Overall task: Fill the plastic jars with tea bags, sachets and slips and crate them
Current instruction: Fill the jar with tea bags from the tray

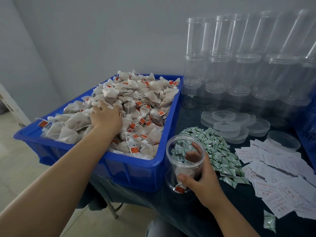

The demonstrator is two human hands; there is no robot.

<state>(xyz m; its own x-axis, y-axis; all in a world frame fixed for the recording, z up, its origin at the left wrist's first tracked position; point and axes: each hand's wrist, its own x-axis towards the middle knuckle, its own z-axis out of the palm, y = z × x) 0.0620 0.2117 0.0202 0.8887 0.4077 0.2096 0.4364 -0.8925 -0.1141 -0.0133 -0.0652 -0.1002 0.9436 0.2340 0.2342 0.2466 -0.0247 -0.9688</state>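
A blue crate (147, 170) on the left is heaped with tea bags (145, 100) that carry red tags. My left hand (106, 115) reaches into the heap, its fingers curled down among the bags. Whether it has hold of one is hidden. My right hand (201, 180) grips a clear plastic jar (185, 151) at the table's front, just right of the crate. The jar tilts toward me and has a tea bag with a red tag at its bottom. A pile of green-and-white sachets (220, 151) lies behind the jar. White paper slips (280, 178) spread out to the right.
Stacks of empty clear jars (239, 69) stand at the back right against the wall. Clear lids (232, 122) lie in front of them on the dark tablecloth (188, 211). Something blue (307, 134) shows at the right edge. A tiled floor lies to the left.
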